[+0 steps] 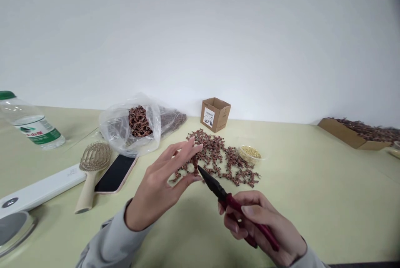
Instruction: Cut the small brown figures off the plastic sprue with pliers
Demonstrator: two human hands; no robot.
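Note:
My left hand (167,174) pinches a small brown figure (195,164) between its thumb and fingers. In my right hand (259,220) is a pair of pliers (231,201) with dark red handles and black pointed jaws. The tip of the jaws meets or nearly meets the figure; I cannot tell whether it grips anything. Behind both hands lies a loose pile of similar small brown figures (237,168). At the right of the pile stands a clear round dish (262,158) of tiny gold-coloured pieces (249,152).
An open cardboard box (221,116) stands by the wall. Left of it, a clear plastic bag (153,145) holds more brown figures. A phone (115,174), hairbrush (90,176), white device (46,186) and water bottle (39,130) lie left. A filled cardboard tray (340,132) sits far right.

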